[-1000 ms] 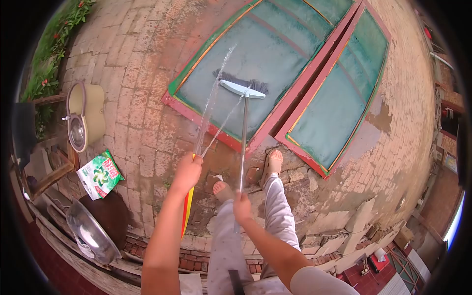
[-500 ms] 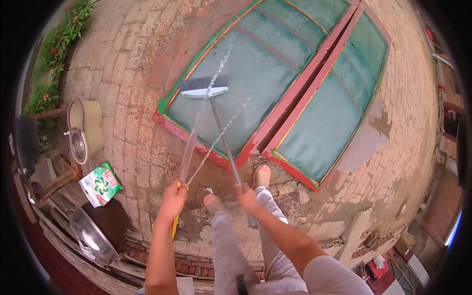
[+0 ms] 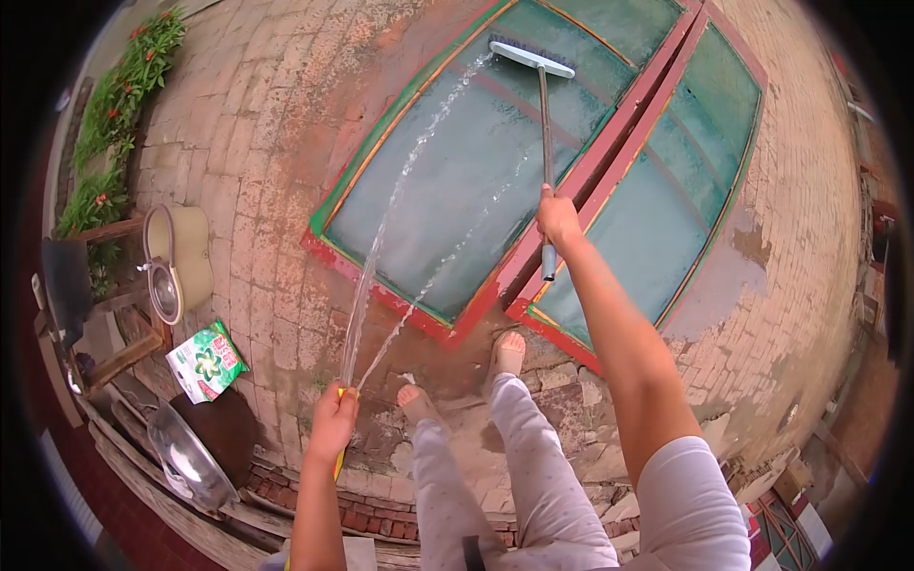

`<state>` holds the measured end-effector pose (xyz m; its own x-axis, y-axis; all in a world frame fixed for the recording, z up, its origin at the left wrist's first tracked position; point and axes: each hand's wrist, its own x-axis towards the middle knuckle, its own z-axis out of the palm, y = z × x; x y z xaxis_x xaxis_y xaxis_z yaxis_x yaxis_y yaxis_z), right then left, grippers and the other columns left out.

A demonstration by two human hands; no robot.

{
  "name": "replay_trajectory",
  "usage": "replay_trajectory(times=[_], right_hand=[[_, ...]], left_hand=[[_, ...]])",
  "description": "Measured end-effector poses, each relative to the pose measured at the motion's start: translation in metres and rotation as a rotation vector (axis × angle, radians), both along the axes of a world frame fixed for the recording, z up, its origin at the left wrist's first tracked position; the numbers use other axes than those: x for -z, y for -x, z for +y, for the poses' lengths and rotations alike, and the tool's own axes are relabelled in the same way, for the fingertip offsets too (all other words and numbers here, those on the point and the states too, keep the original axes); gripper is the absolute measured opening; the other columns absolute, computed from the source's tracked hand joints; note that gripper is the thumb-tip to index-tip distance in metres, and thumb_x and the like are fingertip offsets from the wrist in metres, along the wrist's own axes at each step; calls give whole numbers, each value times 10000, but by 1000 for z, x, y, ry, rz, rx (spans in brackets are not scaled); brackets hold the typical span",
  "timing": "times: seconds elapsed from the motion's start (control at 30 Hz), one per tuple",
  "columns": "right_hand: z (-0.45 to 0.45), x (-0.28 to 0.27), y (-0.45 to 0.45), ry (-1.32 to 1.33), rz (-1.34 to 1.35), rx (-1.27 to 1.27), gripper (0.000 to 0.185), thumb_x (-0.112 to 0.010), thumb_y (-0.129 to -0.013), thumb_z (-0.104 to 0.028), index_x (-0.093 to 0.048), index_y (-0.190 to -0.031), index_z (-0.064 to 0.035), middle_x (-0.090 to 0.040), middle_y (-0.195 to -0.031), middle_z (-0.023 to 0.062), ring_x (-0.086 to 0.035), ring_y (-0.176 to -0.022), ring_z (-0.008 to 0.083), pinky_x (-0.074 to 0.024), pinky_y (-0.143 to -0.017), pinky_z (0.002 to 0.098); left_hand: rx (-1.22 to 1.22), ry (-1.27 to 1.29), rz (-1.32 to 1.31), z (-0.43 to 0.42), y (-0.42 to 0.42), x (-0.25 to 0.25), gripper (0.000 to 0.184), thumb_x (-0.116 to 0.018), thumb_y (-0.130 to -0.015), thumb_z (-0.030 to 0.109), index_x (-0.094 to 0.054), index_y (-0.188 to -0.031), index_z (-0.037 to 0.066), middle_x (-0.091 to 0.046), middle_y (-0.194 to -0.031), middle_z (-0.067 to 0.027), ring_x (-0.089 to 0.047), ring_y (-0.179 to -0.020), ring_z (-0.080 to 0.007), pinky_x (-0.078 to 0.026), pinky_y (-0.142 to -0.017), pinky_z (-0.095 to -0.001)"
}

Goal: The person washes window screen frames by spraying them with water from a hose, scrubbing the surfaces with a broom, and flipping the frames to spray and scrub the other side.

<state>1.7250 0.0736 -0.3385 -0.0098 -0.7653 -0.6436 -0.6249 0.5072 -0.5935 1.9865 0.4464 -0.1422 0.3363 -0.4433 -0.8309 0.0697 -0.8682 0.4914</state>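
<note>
A: Where's the brush [image 3: 545, 114] now?

B: Far up on the larger window [image 3: 452, 190], the red-framed one lying on the brick ground [image 3: 257, 190]. Its pale head [image 3: 533, 60] rests over the glass, dark bristles [image 3: 535, 44] pointing away from the person.

A: And who's got hold of it?

B: The right hand [image 3: 557, 221]. Its fingers are wrapped round the handle near the bottom, with a short grey end [image 3: 548, 262] poking out below. That arm is stretched well forward.

A: What about the left hand [image 3: 333, 419]?

B: It's held low, fingers closed round the mouth of a yellow hose [image 3: 340, 464]. Two streams of water [image 3: 379, 233] shoot out over the larger window. The longer one runs up to the left end of the head, though I can't tell whether it hits it.

A: Anything next to that window?

B: A narrower window [image 3: 657, 209] just beside it on the right, also framed in red, with a dark gap between. The person's feet [image 3: 510, 350] are at the near edge.

A: And off to the left?

B: A green and white bag [image 3: 208, 364] on the bricks, between a cream tub [image 3: 193, 249] and a tilted metal basin [image 3: 190, 457]. Red-flowered plants [image 3: 119, 124] grow beyond.
</note>
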Motion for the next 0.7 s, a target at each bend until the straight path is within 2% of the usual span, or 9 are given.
replay_trajectory(times=[0.03,0.07,0.17,0.2,0.27,0.37,0.47,0.6,0.7], right_hand=[[-21,9,-18,-38,-20,5,404,-354,-950,-377,-450,-748,-41,-432,-561,38,-412,-425,155,-396,-413,324],[-26,-16,-42,-138,37,27,547,-340,-940,-426,-590,-889,58,-609,-862,288,-589,-854,439,-476,-759,470],[32,-28,-59,-68,137,-260,556,-325,-944,-428,-591,-891,57,-610,-883,281,-584,-876,439,-469,-781,462],[64,-34,-57,-194,131,-370,510,-341,-943,-394,-582,-928,55,-611,-923,270,-577,-901,441,-462,-802,467],[152,-42,-44,-130,148,-517,408,-392,-927,-315,-538,-1015,56,-583,-940,326,-556,-930,468,-430,-836,505],[218,-72,-15,-241,110,-647,443,-403,-925,-357,-538,-992,59,-577,-929,328,-553,-913,468,-422,-822,501],[178,-114,-9,-281,185,-730,447,-404,-918,-379,-535,-1038,31,-592,-959,297,-558,-940,448,-433,-829,495],[82,-117,7,-62,371,-796,486,-371,-931,-407,-558,-972,39,-592,-938,301,-549,-937,457,-427,-819,510],[13,-120,-16,29,446,-673,517,-350,-936,-416,-571,-929,51,-615,-854,266,-611,-780,408,-497,-701,453]], left_hand=[[-26,-16,-1,-1,-1,1,154,-457,-941,213,-486,-866,81,-434,-614,27,-391,-492,-58,-319,-439,-217],[-51,-37,2,-2,-3,0,154,-456,-942,216,-489,-875,81,-435,-615,25,-392,-491,-59,-324,-439,-218],[-123,-25,-29,-4,-6,7,151,-447,-938,178,-473,-838,67,-402,-583,34,-358,-477,-58,-286,-422,-227],[-140,-36,-27,-4,-12,10,157,-445,-940,186,-476,-842,68,-407,-584,32,-362,-475,-59,-289,-421,-228],[-160,-118,-24,-5,-26,9,189,-440,-943,228,-487,-848,71,-427,-584,23,-381,-468,-67,-301,-423,-229],[-125,-131,-32,-4,-42,15,212,-445,-935,247,-491,-837,65,-450,-585,12,-408,-470,-81,-323,-431,-242],[-67,-113,-77,2,-51,21,220,-453,-920,239,-495,-812,52,-476,-587,-8,-435,-477,-97,-342,-439,-263],[-16,-97,-90,14,-59,37,198,-431,-917,211,-479,-825,42,-471,-579,-23,-434,-445,-119,-353,-422,-274],[10,-80,-103,26,-62,54,198,-432,-902,209,-478,-821,34,-470,-573,-33,-441,-441,-133,-356,-416,-286]])
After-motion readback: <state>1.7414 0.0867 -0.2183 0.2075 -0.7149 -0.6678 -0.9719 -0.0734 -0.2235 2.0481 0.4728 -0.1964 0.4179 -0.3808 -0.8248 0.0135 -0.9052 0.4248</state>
